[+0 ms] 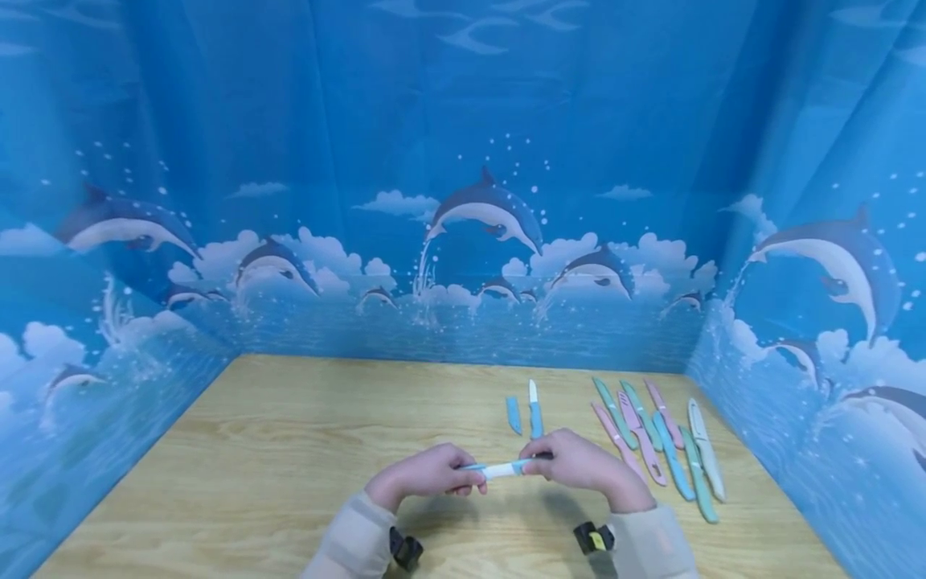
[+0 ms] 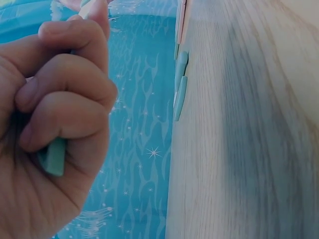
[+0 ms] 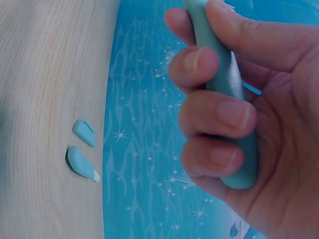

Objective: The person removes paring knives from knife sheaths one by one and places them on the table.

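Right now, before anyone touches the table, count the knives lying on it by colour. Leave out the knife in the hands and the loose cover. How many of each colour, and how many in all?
Green knives: 3
Pink knives: 3
Blue knives: 2
White knife: 1
Total: 9

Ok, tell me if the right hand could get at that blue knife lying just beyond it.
Probably not at once. The way over the table to the blue knife looks free, but the right hand grips the handle of a knife whose sheath end the left hand holds, so it is occupied.
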